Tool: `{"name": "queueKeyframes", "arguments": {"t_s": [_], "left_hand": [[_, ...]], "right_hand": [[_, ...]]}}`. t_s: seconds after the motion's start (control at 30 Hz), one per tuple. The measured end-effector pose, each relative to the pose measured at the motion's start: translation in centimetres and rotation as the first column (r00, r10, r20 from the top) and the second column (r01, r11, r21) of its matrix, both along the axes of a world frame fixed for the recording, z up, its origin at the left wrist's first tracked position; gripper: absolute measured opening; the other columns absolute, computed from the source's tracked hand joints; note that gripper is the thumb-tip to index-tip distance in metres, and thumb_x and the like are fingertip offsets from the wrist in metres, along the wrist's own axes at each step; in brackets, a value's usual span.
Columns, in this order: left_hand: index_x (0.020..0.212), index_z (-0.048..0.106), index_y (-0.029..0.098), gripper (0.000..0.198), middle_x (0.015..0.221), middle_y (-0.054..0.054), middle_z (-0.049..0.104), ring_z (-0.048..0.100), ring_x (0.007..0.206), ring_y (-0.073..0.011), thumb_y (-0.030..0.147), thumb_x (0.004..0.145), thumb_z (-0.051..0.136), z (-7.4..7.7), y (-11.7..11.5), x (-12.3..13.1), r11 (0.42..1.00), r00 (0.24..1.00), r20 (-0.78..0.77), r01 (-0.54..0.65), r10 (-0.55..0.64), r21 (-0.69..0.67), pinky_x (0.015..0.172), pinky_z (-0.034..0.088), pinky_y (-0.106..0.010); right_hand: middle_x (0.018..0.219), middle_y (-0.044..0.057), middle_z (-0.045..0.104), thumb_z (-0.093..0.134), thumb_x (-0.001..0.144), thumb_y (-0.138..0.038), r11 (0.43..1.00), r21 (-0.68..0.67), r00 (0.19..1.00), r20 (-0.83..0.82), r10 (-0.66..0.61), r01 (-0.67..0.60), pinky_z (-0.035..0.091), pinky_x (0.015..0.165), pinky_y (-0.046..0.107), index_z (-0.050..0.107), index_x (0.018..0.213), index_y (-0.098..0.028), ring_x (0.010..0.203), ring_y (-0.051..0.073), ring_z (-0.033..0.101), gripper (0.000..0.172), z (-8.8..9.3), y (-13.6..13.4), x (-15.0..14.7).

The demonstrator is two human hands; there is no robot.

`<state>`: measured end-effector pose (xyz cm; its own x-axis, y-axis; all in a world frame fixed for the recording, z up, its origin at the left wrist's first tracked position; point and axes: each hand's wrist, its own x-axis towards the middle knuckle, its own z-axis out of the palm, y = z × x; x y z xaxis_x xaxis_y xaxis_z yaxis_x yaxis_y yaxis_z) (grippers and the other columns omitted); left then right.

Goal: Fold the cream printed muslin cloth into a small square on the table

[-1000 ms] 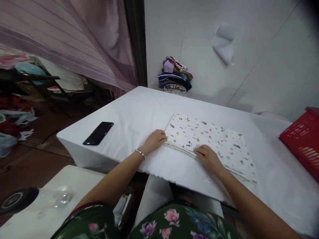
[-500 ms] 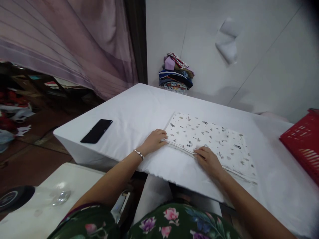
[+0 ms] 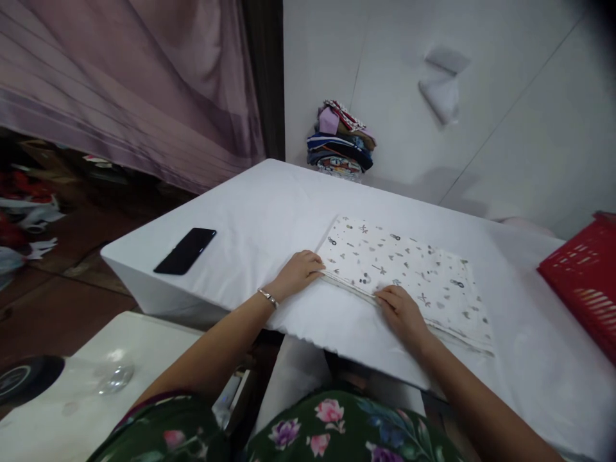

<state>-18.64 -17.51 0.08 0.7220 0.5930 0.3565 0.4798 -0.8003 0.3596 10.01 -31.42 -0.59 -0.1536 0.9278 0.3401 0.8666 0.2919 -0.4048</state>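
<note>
A folded white cloth with small dark prints (image 3: 409, 273) lies flat on the white-covered table (image 3: 269, 218). My left hand (image 3: 297, 273), with a bracelet at the wrist, has its fingers curled on the cloth's near left corner. My right hand (image 3: 402, 311) pinches the cloth's near edge around its middle. Both hands rest low on the table with the fingers pressed onto the fabric edge.
A black phone (image 3: 185, 250) lies near the table's left corner. A red plastic basket (image 3: 584, 276) stands at the right edge. A pile of folded clothes (image 3: 341, 144) sits by the wall behind the table. A white surface with a glass piece (image 3: 113, 378) is at lower left.
Both hands stay on the cloth's near edge. Only the view has shifted slightly; the cloth has not visibly moved.
</note>
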Motion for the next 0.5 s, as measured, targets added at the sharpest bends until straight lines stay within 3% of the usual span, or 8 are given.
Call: {"name": "queueKeyframes", "arguments": {"t_s": [0.2,0.33,0.5], "left_hand": [[0.099,0.065,0.023,0.022,0.102,-0.005,0.062,0.051,0.101,-0.0193,0.03,0.09,0.046,0.1,-0.26,-0.23,0.994,1.0,-0.028,0.003,-0.001,0.105,0.087,0.039,-0.038],[0.099,0.065,0.023,0.021,0.1,-0.005,0.062,0.051,0.099,-0.019,0.028,0.09,0.046,-0.09,-0.14,-0.33,0.985,0.999,-0.036,-0.007,0.014,0.174,0.086,0.039,-0.038],[0.095,0.067,0.025,0.024,0.097,-0.004,0.063,0.053,0.095,-0.0184,0.03,0.09,0.045,-0.19,0.07,-0.73,0.99,0.997,-0.074,-0.019,0.03,0.14,0.083,0.041,-0.037]], "right_hand": [[0.096,0.009,0.06,0.046,0.09,-0.029,0.998,0.057,0.988,0.156,0.006,-0.015,0.046,0.08,0.037,0.064,0.106,-0.02,0.089,0.022,0.055,0.026,-0.32,-0.17,-0.37],[0.091,0.009,0.061,0.043,0.09,-0.021,0.997,0.074,0.985,0.172,-0.003,-0.01,0.046,0.076,0.034,0.067,0.101,-0.021,0.085,0.02,0.055,0.026,-0.27,-0.07,-0.65],[0.091,0.009,0.061,0.044,0.089,-0.018,0.997,0.076,0.984,0.178,0.016,-0.031,0.045,0.075,0.034,0.067,0.099,-0.021,0.085,0.021,0.054,0.025,-0.17,-0.15,-0.84]]}}
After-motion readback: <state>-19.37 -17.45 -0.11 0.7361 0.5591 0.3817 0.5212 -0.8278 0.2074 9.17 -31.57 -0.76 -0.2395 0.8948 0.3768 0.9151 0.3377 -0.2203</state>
